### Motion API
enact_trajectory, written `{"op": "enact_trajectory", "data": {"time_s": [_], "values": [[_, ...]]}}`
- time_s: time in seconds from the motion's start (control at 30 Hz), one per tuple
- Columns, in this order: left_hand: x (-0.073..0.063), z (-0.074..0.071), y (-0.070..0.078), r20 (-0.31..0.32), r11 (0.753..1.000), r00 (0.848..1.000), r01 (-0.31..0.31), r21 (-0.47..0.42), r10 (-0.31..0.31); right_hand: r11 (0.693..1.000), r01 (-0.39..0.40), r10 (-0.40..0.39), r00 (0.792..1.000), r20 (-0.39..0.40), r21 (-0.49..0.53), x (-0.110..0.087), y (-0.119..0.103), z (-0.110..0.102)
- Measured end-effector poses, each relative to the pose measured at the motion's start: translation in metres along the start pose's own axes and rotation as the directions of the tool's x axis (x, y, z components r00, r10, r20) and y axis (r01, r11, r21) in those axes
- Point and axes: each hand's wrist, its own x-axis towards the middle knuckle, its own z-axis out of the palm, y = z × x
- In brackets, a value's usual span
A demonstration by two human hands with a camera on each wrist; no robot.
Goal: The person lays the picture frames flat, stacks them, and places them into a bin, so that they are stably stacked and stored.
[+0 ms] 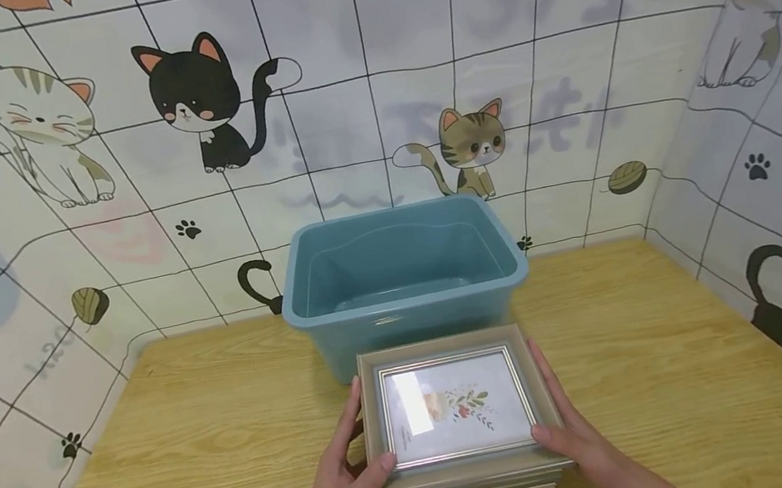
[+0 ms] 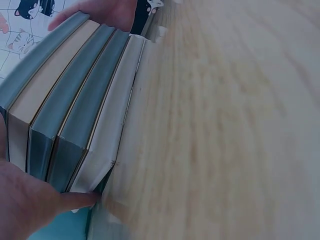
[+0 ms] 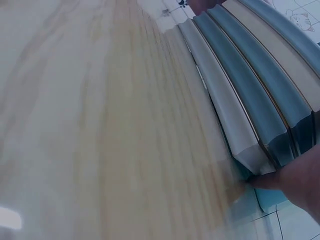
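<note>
A stack of several picture frames (image 1: 453, 407) lies flat, close in front of a blue plastic bin. Beige-rimmed, the top one shows a small flower print behind glass. My left hand (image 1: 341, 471) grips the stack's left side, thumb on the top frame's near corner. On the opposite side, my right hand (image 1: 583, 443) holds it the same way. In the left wrist view, blue-grey and pale frames (image 2: 75, 110) alternate in the stack, and a finger (image 2: 77, 200) reaches the lowest pale frame's corner. The right wrist view has a finger (image 3: 265, 181) at that frame's other corner.
The blue bin (image 1: 408, 305) stands behind the stack, near the back wall, its visible inside bare. Light wood-grain tabletop (image 1: 234, 411) extends to both sides. Walls with cat-print covering (image 1: 345, 141) enclose the back, left and right.
</note>
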Motion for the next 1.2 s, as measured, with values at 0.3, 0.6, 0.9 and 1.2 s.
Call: {"op": "enact_trajectory", "data": {"time_s": [0.3,0.6,0.9,1.2], "values": [[0.0,-0.001,0.01,-0.075,0.992,0.992,0.108,0.065,-0.103,0.999,-0.034,0.034,0.999,0.007,-0.035,0.006,-0.008,0.001],[0.001,-0.004,0.025,-0.048,0.988,0.989,0.14,0.071,-0.137,0.992,-0.123,0.123,0.992,0.002,0.018,0.002,-0.02,0.002],[-0.003,-0.006,0.058,-0.035,0.988,0.988,0.149,0.029,-0.148,0.984,-0.177,0.177,0.984,0.015,0.029,-0.002,-0.049,-0.001],[-0.012,-0.003,0.088,-0.063,0.987,0.985,0.158,-0.03,-0.16,0.969,-0.249,0.249,0.969,0.013,0.007,-0.002,-0.08,-0.006]]}}
